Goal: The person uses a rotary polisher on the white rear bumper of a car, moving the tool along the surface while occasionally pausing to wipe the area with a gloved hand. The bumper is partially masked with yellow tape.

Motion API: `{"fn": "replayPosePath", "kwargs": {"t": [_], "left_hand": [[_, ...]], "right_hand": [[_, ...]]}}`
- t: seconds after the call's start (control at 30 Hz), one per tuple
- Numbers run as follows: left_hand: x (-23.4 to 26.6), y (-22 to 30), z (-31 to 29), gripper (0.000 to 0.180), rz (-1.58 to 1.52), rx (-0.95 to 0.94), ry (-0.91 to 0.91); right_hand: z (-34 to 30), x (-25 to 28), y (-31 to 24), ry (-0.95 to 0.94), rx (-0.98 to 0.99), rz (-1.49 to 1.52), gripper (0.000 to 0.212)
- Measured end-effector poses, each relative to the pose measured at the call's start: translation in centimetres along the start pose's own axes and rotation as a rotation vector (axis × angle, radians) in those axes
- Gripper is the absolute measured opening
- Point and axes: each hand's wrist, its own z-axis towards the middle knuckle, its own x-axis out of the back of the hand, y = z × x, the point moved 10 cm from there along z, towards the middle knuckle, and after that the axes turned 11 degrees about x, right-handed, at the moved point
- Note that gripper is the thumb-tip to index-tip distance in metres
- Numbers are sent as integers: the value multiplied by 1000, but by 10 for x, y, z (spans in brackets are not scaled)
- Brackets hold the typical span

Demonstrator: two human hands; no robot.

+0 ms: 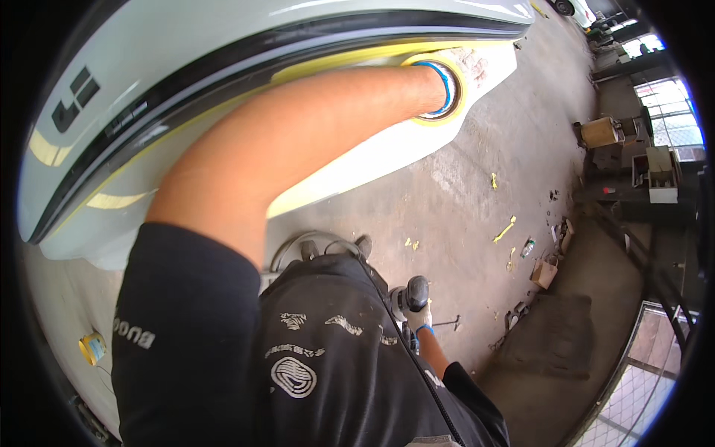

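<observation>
My left arm reaches across the pale grey car body panel [216, 18]. A roll of yellow masking tape [459, 98] hangs round its wrist, over the blue cuff of a white glove. Beyond the roll, my left hand [471, 65] lies with fingers stretched on the bright white part of the panel [357, 165]; overexposure blurs its outline. Yellow tape [328, 59] runs along the panel below a black trim strip [298, 33]. Low at my right side, my gloved right hand [419, 319] is closed on a black-topped power sander [417, 293], held away from the panel.
Scraps of yellow tape [505, 229] lie on the concrete floor, with a bottle [528, 247] and a cardboard box [544, 273] farther right. A dark mat [551, 335] is beside them. A yellow tub [92, 348] stands at the lower left. A hose [298, 240] loops near my feet.
</observation>
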Motion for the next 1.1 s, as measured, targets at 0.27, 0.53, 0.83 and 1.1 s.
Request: {"fn": "replayPosePath", "kwargs": {"t": [0.27, 0.53, 0.83, 1.1], "left_hand": [[-31, 12, 51, 66, 10, -99, 24], [-30, -10, -15, 68, -23, -104, -24], [-21, -37, -76, 75, 25, -63, -105], [-8, -49, -131, 81, 53, -64, 27]], "right_hand": [[-21, -33, 2, 26, -4, 20, 78], [-27, -62, 36, -103, -90, 21, 71], [-30, -50, 0, 35, -17, 34, 75], [-15, -59, -5, -38, 38, -69, 78]]}}
